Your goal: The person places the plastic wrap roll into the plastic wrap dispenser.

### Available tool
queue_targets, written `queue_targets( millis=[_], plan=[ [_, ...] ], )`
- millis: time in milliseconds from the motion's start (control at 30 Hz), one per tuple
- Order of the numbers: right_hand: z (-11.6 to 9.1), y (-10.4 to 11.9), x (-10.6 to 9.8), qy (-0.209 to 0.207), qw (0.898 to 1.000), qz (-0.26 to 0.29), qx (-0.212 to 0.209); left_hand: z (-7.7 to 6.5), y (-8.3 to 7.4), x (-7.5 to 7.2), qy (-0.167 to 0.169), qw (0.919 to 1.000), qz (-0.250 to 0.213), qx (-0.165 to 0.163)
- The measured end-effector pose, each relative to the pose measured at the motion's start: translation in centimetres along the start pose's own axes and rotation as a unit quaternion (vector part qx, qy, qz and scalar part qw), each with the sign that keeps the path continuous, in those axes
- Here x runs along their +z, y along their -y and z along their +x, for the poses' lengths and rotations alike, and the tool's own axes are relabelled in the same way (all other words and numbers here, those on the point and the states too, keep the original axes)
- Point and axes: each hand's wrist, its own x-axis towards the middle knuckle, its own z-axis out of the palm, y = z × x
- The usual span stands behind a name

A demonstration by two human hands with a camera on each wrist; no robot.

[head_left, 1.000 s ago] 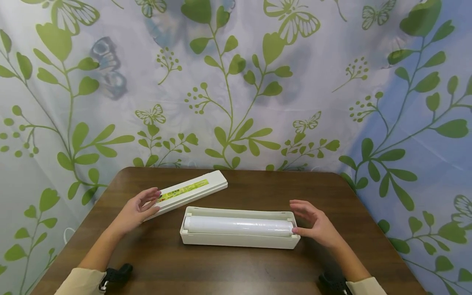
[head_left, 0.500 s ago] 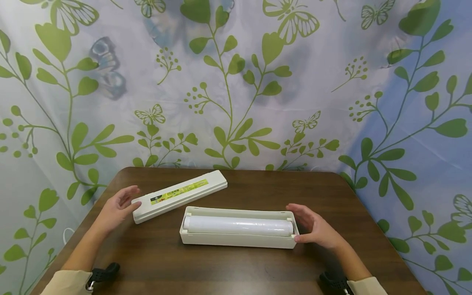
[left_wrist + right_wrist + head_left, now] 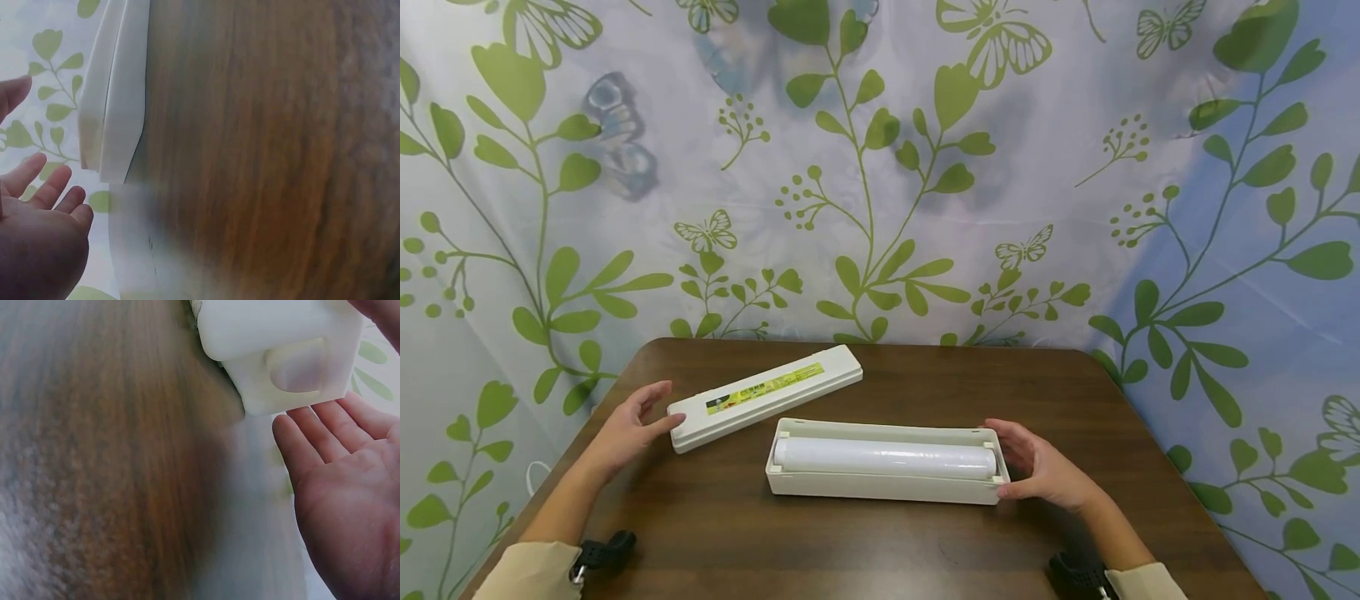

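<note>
A long white plastic-wrap box (image 3: 887,489) lies lidless on the table, a roll of plastic wrap (image 3: 880,458) inside it. My right hand (image 3: 1048,475) holds the box's right end, thumb at the front corner and fingers reaching round the back one. In the right wrist view the fingertips pass behind the box's edge. The white lid (image 3: 827,362), with a yellow-green label, lies slanted behind and to the left. My left hand (image 3: 628,433) is at the lid's left end, thumb at its corner; the left wrist view shows the fingers (image 3: 53,187) spread beside the lid.
The brown wooden table (image 3: 880,550) has rounded far corners. A leaf-patterned curtain (image 3: 880,183) hangs right behind it. Black straps with cameras sit on both wrists, below beige sleeves.
My left hand has moved left along the lid to its left end, uncovering the label. My right hand has shifted slightly toward me and round the box's end. Box and lid stay put.
</note>
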Motion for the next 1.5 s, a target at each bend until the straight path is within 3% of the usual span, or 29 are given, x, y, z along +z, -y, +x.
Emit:
queue_targets(
  millis=[333,600,933,1333,1500],
  plan=[
    [0.1,-0.1,-0.1,0.016,1.000,0.023,0.007,1.2,1.0,-0.2,0.048,0.9988,0.005,0.009],
    [0.1,-0.1,0.0,0.017,0.999,0.026,0.012,1.7,1.9,-0.6,0.066,0.9977,0.017,0.005],
    [0.0,-0.1,0.2,0.014,0.999,0.037,0.014,1.6,2.5,-0.4,0.072,0.9963,0.047,0.007],
    [-0.2,-0.4,0.4,0.013,0.998,0.055,0.015,1.8,2.9,0.0,0.062,0.9889,0.128,0.043],
    [-0.1,-0.3,0.4,0.013,0.998,0.058,0.012,1.7,2.4,0.2,0.057,0.9872,0.140,0.052]
  ],
)
